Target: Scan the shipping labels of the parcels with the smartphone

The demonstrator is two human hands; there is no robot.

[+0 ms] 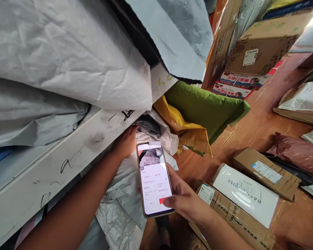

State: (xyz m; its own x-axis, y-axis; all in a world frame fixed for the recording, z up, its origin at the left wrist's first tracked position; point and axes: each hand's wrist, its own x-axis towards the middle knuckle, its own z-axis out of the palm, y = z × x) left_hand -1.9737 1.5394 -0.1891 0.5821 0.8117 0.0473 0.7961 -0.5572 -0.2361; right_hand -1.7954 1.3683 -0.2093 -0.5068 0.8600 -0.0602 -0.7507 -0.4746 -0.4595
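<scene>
My right hand [185,200] grips a smartphone [153,178] with a lit screen, its thumb resting near the screen's lower right. My left hand [125,141] reaches under a white shelf edge [67,156] into a pile of plastic mailer bags [156,133]. Its fingertips are hidden among the bags, so I cannot see whether they grasp one. White and grey mailer bags [67,52] are stacked on the shelf above.
A green parcel [206,107] and a yellow bag [187,130] stick out from the lower shelf. Cardboard boxes [266,170] and a white-wrapped box [246,194] lie on the brown floor to the right. More cartons [261,45] stand behind.
</scene>
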